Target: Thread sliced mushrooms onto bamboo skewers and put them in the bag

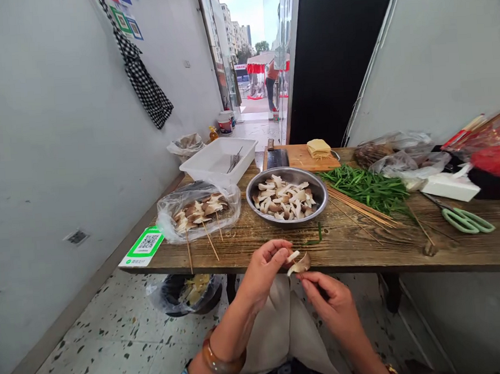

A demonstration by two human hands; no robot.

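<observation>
Wooden table [236, 252] beyond, mushroom pieces [303, 264] sit between left fingers [278, 258] and right fingers [322, 279].

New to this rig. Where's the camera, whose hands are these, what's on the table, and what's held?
There is no machine here: a person works with two bare hands. The single picture comes from a camera worn on that person's head, looking forward and down, so their left hand appears at left and their right hand at right.

On the table stands a metal bowl of mushroom pieces. To its left is a plastic bag with skewered pieces; behind that, a white tub. To the bowl's right lie loose skewers, greens and scissors.

The left hand pinches a pale mushroom piece. The right fingertips meet below a browner one; their exact grip is too small to tell.
</observation>
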